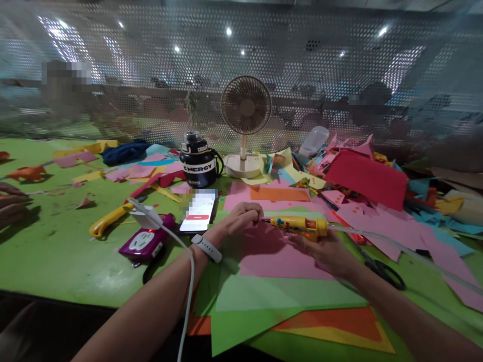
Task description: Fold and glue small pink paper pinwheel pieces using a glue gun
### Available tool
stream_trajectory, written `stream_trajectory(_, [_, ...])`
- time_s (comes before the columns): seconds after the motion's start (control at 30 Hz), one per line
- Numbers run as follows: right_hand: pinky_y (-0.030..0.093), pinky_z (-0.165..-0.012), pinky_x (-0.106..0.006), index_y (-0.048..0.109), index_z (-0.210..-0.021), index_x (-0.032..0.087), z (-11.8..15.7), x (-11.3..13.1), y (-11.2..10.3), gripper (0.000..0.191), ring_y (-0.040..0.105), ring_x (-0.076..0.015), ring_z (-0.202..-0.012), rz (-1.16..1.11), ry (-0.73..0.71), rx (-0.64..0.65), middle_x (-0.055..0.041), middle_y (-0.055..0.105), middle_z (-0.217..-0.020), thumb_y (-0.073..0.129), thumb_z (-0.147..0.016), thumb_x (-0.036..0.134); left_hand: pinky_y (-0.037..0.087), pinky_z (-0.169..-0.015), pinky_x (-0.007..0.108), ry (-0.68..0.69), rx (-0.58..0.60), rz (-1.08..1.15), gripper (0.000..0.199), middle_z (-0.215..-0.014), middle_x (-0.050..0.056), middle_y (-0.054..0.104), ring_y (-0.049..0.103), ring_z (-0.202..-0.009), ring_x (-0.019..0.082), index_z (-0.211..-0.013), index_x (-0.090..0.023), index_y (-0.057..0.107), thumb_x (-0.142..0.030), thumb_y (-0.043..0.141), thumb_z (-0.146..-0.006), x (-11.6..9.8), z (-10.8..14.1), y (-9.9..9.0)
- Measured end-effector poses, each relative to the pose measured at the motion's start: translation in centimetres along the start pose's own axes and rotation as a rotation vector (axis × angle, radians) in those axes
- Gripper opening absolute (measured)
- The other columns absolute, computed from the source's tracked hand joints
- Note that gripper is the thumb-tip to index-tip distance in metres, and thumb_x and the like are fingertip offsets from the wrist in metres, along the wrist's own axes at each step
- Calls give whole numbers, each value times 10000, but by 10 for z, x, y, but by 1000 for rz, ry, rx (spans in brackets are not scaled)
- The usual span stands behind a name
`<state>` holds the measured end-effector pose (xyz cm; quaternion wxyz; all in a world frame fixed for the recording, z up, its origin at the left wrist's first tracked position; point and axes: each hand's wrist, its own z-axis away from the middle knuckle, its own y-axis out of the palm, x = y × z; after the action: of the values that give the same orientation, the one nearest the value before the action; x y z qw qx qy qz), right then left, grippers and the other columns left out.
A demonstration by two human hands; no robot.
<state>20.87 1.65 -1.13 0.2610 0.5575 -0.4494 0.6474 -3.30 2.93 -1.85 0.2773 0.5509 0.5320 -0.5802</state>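
"How many hands do you see on the table?"

"3. At the far left there is another person's hand (13,200), partly cut by the edge. Then come a yellow handle (111,220) and a purple socket box (145,244) with a white plug (145,217) in it. A phone (196,216) lies with its screen lit, just in front of a black bottle (199,171)."

"And the wearer's left hand (241,218)?"

"It has a white band (207,249) at the wrist. Its fingers are curled inward, close to the tip of the glue gun. Whether they pinch something, I cannot tell. Behind it stands a fan (246,104)."

"Where is this glue gun (298,226)?"

"Above the pink sheet (264,264), lying almost level, its tip to the left. The right hand (324,250) grips it from below. Its cable (396,246) goes to the right."

"What is last?"

"A red sheet (370,176) on a heap of paper scraps, and nearer, 1 pair of scissors (385,274), beside the right forearm."
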Motion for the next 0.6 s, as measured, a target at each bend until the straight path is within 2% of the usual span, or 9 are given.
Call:
stream_trajectory(0.2, [532,-458,-305,710,-1065,223,0,-4,-2,372,636,-226,-673,26,26,23,-64,684,-732,664,-767,440,336,-576,265,-7,2,-2,123,-600,-8,488,441,-603,142,-585,-183,496,-218,401,-653,-3,1,0])
stream_trajectory(0.5, [385,-301,-221,710,-1066,224,1,-11,-3,425,564,-172,-549,115,115,-1,-56,660,-733,652,-764,518,336,-562,274,-9,5,-15,130,-592,2,495,445,-584,143,-555,-188,489,-224,404,-646,-4,2,1])
stream_trajectory(0.6, [453,-346,-236,674,-1125,272,5,-15,-4,449,601,-198,-641,182,186,13,-63,675,-837,649,-763,536,336,-559,271,1,-1,-18,121,-598,1,502,453,-599,147,-559,-190,485,-223,407,-645,0,2,1])
